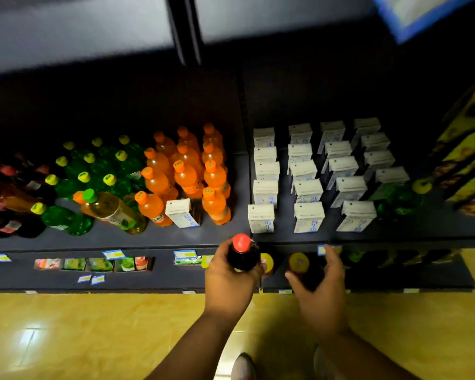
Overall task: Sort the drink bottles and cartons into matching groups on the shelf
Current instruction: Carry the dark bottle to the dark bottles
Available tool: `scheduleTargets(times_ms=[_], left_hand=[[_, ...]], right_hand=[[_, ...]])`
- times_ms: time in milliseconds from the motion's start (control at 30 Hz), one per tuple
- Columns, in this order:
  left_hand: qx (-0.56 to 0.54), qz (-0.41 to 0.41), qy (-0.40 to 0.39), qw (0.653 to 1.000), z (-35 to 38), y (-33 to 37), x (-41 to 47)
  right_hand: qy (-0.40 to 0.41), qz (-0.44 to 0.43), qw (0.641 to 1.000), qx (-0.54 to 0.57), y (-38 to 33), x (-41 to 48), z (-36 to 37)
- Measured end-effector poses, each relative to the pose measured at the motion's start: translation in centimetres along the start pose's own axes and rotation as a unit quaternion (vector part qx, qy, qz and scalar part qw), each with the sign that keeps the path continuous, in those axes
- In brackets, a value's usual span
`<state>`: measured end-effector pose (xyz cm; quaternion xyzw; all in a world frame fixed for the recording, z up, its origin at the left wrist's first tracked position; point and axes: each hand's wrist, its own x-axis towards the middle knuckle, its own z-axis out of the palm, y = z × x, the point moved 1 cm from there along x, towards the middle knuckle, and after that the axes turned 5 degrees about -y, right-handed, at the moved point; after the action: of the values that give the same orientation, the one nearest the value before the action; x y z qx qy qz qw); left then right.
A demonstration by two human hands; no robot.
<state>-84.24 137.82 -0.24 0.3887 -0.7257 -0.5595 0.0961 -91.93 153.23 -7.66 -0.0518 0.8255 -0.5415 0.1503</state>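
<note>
Gathering strays | left hand (225, 278) gripped red-capped bottle (243, 256) | right hand (321, 297) spread, yellow-capped bottle (299, 262) between fingers (331, 259) | next likely: close, lift

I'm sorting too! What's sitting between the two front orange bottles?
A white carton stands between the two front orange bottles, seen in the head view.

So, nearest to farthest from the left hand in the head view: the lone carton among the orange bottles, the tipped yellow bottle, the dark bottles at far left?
1. Lone carton, just up and left of the left hand, among the orange bottles.
2. Tipped yellow bottle, farther left on the same shelf.
3. Dark bottles, at the shelf's far left end.
</note>
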Motion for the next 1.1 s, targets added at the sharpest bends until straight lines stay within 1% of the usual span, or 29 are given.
scheduleTargets(times_ms=[100,167,267,300,400,467,567,667,733,900,1000,1100], left_hand=[[0.016,0.0,-0.004,1.0,-1.7,2.5,-1.0],[0.039,0.02,-0.003,0.999,-3.1,5.0,-1.5],[0.044,0.048,0.0,0.998,-4.4,8.9,-1.8],[0.044,0.058,-0.007,0.997,-4.6,10.2,-1.9],[0.058,0.082,-0.057,0.993,-4.7,13.0,-1.7],[0.078,0.107,-0.089,0.987,-4.4,14.7,-1.6],[0.088,0.14,-0.098,0.981,-3.6,16.5,-1.5],[0.055,0.129,-0.078,0.987,-2.4,18.1,-1.2],[0.045,0.131,-0.079,0.987,-1.7,18.9,-0.9],[0.059,0.166,-0.138,0.975,1.0,20.7,-1.8],[0.042,0.176,-0.185,0.966,2.3,21.6,-2.8],[0.035,0.175,-0.2,0.963,3.1,21.6,-3.3]], right_hand=[[-0.065,-0.015,0.997,-0.038,-3.4,-2.1,-3.0],[-0.09,-0.025,0.995,-0.043,-6.9,-2.6,-5.0],[-0.115,-0.045,0.991,-0.046,-12.1,-2.6,-7.1],[-0.119,-0.055,0.99,-0.045,-13.6,-2.5,-7.7],[-0.129,-0.091,0.986,-0.061,-16.9,-2.0,-8.8],[-0.117,-0.11,0.986,-0.054,-18.4,-1.6,-9.1],[-0.101,-0.126,0.986,-0.03,-19.4,-1.1,-9.2],[-0.115,-0.133,0.984,-0.013,-19.5,-0.7,-9.3],[-0.125,-0.133,0.983,-0.01,-19.5,-0.5,-9.2],[-0.1,-0.115,0.988,0.039,-19.2,0.1,-9.1],[-0.062,-0.123,0.987,0.08,-19.1,0.8,-9.8],[-0.046,-0.112,0.987,0.103,-18.5,1.2,-10.5]])
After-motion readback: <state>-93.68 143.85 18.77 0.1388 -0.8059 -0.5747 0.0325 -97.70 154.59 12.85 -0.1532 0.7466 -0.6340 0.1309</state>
